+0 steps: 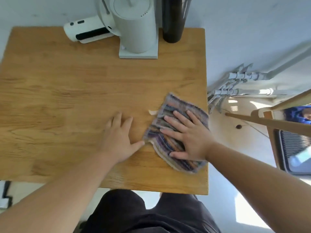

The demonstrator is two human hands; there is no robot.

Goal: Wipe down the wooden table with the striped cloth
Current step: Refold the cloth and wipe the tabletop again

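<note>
The striped cloth [170, 105] lies flat near the right edge of the wooden table [67, 91]. My right hand [188, 137] presses down on it, palm flat and fingers spread. Just left of the cloth, my left hand [119, 138] rests flat on the bare wood, fingers apart; its thumb tip touches the cloth's left corner. A small pale scrap [152, 112] lies on the wood beside the cloth's upper left edge.
At the back of the table stand a white kettle [134, 26] on a square base, a white handheld device [87, 31] lying on its side, and a dark tall bottle [174, 19]. Right of the table stand a wooden chair [269, 121] and wall pipes [235, 84].
</note>
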